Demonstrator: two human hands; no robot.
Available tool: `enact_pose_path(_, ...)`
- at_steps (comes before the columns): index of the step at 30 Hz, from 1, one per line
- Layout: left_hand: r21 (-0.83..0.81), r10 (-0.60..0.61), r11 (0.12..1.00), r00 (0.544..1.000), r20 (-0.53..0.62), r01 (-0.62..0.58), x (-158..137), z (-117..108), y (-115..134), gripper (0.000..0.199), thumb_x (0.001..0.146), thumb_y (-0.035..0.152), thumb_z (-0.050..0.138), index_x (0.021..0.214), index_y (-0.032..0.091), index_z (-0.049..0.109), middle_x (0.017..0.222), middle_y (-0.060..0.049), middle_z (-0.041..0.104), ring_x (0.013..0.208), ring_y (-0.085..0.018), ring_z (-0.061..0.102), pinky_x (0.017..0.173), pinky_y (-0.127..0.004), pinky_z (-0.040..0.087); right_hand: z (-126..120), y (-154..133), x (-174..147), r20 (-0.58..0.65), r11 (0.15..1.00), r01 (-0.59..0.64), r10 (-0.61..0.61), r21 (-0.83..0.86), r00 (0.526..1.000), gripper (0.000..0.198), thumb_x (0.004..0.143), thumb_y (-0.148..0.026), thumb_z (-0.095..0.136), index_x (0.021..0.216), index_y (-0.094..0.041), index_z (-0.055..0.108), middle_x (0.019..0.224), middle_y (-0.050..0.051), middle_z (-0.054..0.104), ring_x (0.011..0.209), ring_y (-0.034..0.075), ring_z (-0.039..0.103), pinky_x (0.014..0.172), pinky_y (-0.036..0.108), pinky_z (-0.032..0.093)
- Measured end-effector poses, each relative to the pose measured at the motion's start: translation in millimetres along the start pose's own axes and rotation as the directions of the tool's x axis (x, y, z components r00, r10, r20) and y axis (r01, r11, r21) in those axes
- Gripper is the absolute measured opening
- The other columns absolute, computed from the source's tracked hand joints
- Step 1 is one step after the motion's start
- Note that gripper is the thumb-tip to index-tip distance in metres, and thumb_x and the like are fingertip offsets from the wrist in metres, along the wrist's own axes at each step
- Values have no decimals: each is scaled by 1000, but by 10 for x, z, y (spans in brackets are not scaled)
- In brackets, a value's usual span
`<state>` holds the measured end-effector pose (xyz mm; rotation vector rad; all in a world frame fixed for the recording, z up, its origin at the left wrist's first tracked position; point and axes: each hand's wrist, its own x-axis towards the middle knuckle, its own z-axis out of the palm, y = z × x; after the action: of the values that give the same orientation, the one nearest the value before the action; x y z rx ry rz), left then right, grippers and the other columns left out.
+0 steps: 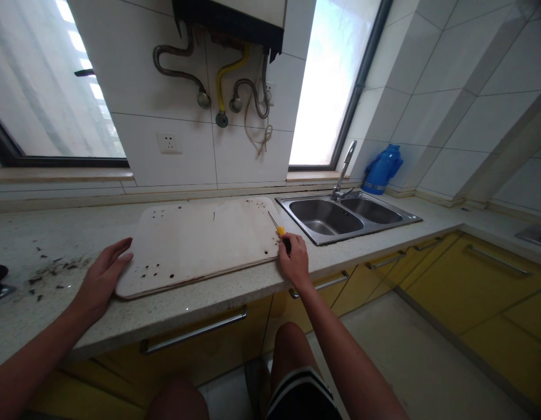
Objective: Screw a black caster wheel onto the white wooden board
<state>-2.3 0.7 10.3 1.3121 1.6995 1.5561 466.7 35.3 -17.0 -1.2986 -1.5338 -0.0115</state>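
A pale wooden board (200, 242) with several dark burn spots lies flat on the speckled countertop (42, 245). My left hand (103, 279) rests against the board's left edge, fingers together and laid on the board. My right hand (294, 261) sits at the board's right edge, closed around the black-and-yellow handle of a screwdriver (276, 226). The screwdriver's metal shaft points away from me over the board's right end.
A steel double sink (345, 217) with a tap (344, 169) lies right of the board. A blue flask (383, 169) stands in the corner. Dark crumbs (51, 271) litter the counter at left. Yellow cabinet fronts (484, 280) with bar handles run below. Pipes hang on the wall.
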Motion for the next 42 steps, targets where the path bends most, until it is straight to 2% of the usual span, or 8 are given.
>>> enact_pose_path(5, 23, 6, 1000, 1000, 4, -6, -24, 4, 38, 71, 88, 52, 71, 149, 17, 67, 170, -19, 61, 161, -41, 54, 138, -59, 38, -1, 0, -4, -1, 1000, 2, -2, -4, 1000, 22, 103, -25, 56, 118, -24, 72, 122, 13, 74, 116, 32, 66, 105, 50, 54)
enact_pose_path(11, 47, 20, 999, 1000, 21, -21, 6, -25, -12, 72, 91, 52, 69, 153, 16, 64, 172, -19, 59, 162, -40, 53, 141, -59, 32, 1, 7, -2, 4, 1000, 0, 0, -10, 1000, 21, 103, -26, 56, 117, -24, 72, 121, 13, 74, 116, 32, 66, 105, 49, 54)
enact_pose_path(19, 36, 25, 999, 1000, 14, -26, -20, -3, 50, 69, 89, 51, 70, 148, 15, 66, 169, -20, 61, 161, -40, 54, 139, -56, 38, 8, 14, -4, -2, 1000, 4, -4, -9, 1000, 21, 103, -26, 56, 117, -24, 72, 121, 13, 74, 115, 32, 66, 104, 50, 54)
enact_pose_path(26, 39, 10, 999, 1000, 21, -11, -21, -8, 43, 71, 88, 54, 71, 148, 17, 66, 167, -19, 63, 158, -42, 57, 138, -60, 38, 8, 11, -7, -7, 1000, 7, -7, -11, 1000, 21, 103, -25, 56, 117, -24, 72, 120, 13, 74, 114, 32, 66, 104, 50, 54)
enact_pose_path(32, 55, 19, 998, 1000, 14, -20, -29, -6, 62, 72, 85, 60, 72, 144, 19, 69, 163, -19, 66, 153, -42, 61, 133, -58, 47, 7, 4, -4, -11, 1000, 11, -11, -15, 1000, 21, 104, -26, 56, 116, -25, 72, 120, 13, 74, 114, 32, 66, 102, 49, 54)
enact_pose_path(42, 15, 23, 1000, 1000, 14, -23, -39, 14, 70, 72, 85, 57, 72, 144, 17, 67, 167, -20, 63, 157, -42, 57, 135, -60, 42, 5, 10, -3, -9, 1000, 18, -18, -17, 1000, 21, 103, -27, 56, 116, -24, 72, 119, 13, 74, 113, 32, 66, 103, 50, 54)
